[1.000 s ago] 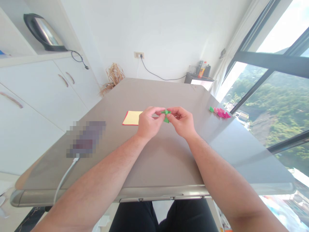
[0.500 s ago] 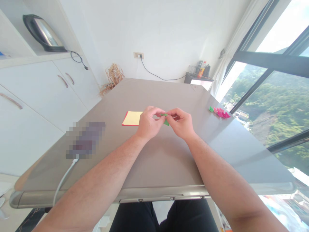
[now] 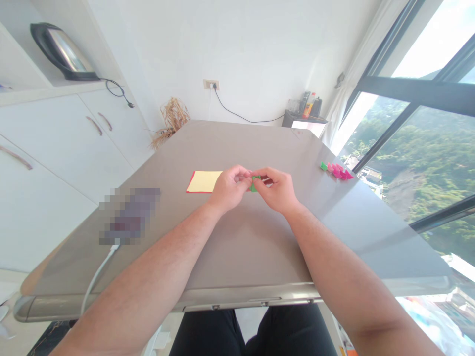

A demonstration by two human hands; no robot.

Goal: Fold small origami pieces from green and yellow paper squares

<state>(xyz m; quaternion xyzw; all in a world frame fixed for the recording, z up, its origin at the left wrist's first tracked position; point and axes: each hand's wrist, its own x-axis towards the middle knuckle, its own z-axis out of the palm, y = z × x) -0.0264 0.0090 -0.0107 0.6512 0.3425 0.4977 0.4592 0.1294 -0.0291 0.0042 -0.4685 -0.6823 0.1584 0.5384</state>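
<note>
A small piece of folded green paper (image 3: 254,186) is pinched between my two hands above the middle of the table. My left hand (image 3: 232,188) has thumb and fingers closed on its left side. From the right, my right hand (image 3: 275,187) grips it with thumb and index finger. The fingers cover most of the paper, so its full shape is hidden. Just left of my left hand lies a stack of yellow paper (image 3: 204,181) with a red edge showing beneath; the hand overlaps its right end.
Several small folded pink pieces (image 3: 339,171) and a green one (image 3: 323,166) sit at the table's (image 3: 252,247) right side. A blurred-out object (image 3: 133,215) with a white cable (image 3: 98,272) lies at left. Beyond the far edge stands a small cabinet (image 3: 304,122) with bottles.
The green paper has been turned or folded between my fingers; its lower corner sticks out less. My hands stay close together in nearly the same place. The view has shifted slightly.
</note>
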